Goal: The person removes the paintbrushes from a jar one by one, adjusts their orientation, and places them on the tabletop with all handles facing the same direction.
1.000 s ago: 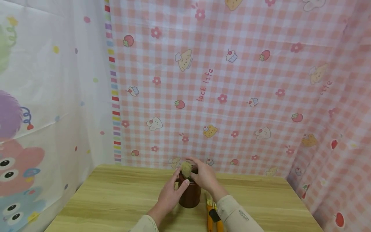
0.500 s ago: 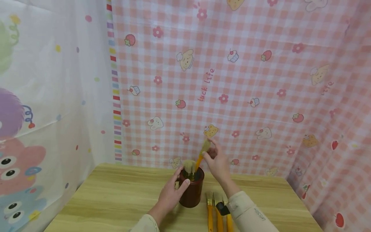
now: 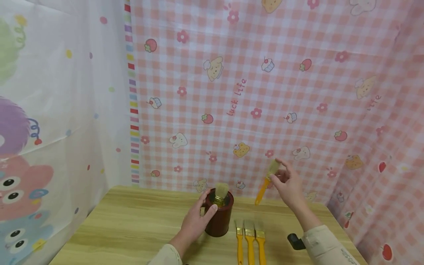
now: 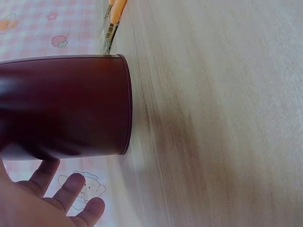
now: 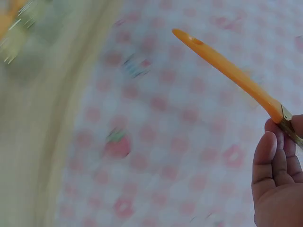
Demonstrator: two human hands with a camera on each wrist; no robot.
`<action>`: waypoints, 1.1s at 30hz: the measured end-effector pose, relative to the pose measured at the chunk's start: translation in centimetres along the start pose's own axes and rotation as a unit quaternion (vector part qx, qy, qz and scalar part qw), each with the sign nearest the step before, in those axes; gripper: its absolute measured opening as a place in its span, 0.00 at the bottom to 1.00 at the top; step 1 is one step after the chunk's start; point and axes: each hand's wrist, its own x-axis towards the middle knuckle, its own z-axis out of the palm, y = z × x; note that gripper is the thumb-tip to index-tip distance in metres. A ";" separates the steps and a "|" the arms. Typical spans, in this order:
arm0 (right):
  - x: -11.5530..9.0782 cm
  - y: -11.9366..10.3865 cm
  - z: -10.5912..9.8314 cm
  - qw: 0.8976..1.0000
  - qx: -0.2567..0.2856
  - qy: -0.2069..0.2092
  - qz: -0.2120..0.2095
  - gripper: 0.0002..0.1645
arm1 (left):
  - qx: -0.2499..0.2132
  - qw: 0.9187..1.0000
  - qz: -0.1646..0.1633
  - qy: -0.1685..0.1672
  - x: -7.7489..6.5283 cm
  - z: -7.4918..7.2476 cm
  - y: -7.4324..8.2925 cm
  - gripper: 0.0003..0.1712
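Observation:
My left hand (image 3: 194,221) holds a dark brown cylindrical cup (image 3: 219,221) that stands upright on the table, thumb near the rim and fingers along its left side. One paintbrush (image 3: 221,191) sticks out of the cup, bristles up. Raised off the table to the right, my right hand (image 3: 289,186) pinches another paintbrush (image 3: 262,192) near its metal band. Its orange handle (image 5: 227,70) points down and left in the head view. Three more paintbrushes (image 3: 250,239) lie side by side on the table, right of the cup, bristles facing the back.
The wood-grain table (image 3: 132,221) ends against a pink checked cloth (image 3: 185,154) at the back. A white printed cloth (image 3: 66,147) hangs on the left. A black device (image 3: 296,241) sits at my right wrist.
My right hand has drawn a paintbrush up out of the cup and carried it to the right. The three lying brushes are now uncovered. My left hand has stayed on the cup.

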 end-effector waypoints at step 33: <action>-6.9 12.6 -0.6 0.915 0.035 -0.334 0.223 0.45 | -0.011 1.000 -0.015 -0.008 -0.3 0.0 0.5 0.38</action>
